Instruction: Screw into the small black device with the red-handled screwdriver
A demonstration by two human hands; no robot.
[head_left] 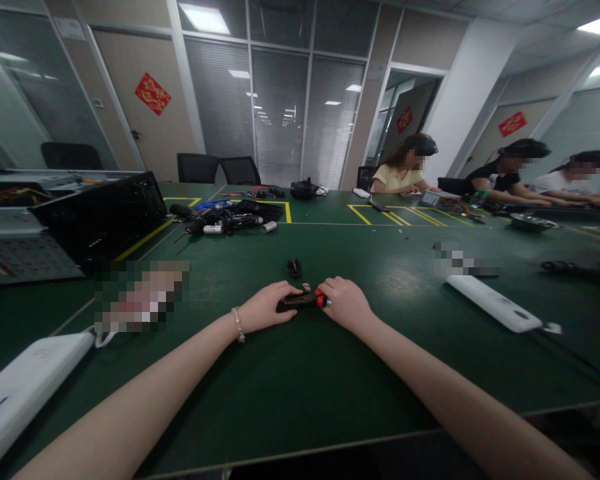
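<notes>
My left hand (267, 308) grips the left end of a small black elongated object (300, 302) between thumb and fingers, low over the table. At its other end, my right hand (349, 305) is closed around a red piece with a silvery tip (322, 300). How the red piece and the black object join is hard to make out. Just beyond them on the green table (300, 393) lies a small black bundled cable (293, 268). A tiny tan bit (307, 287) shows between my hands.
An open computer case (100, 220) stands at left. Beyond my hands sits a pile of black tools and parts (230, 215). White power banks lie left (40, 373) and right (493, 303). A metal bowl (533, 222) is far right. Several people (405, 173) sit across the table.
</notes>
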